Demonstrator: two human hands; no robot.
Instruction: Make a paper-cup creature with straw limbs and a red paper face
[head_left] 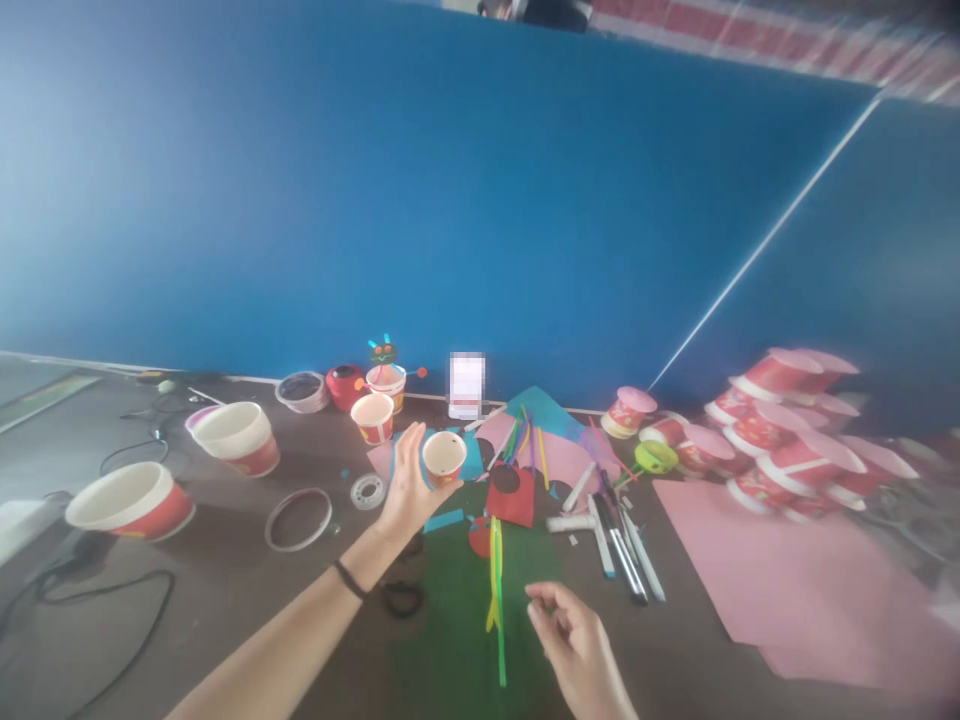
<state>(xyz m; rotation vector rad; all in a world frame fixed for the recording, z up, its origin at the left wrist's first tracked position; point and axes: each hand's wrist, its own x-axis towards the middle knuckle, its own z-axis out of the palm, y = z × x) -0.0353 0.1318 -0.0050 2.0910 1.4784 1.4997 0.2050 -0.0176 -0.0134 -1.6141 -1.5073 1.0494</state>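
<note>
We find left hand (405, 485) gripping small paper cup (444, 460) by its side, at far end of green sheet (454, 640). We note right hand (576, 640) near sheet's right edge, fingers curled, thumb slightly parted. We log paper strips (496, 590) on green sheet, markers (626, 545) right of it, pink sheet (780, 570) farther right.

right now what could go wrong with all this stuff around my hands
The left hand, with a cup in its fingers, might knock the white-rimmed cup nearby. The right hand could brush the thin strips out of place, as they look loose on the green sheet. A bump might topple the piled cups at the right.
</note>
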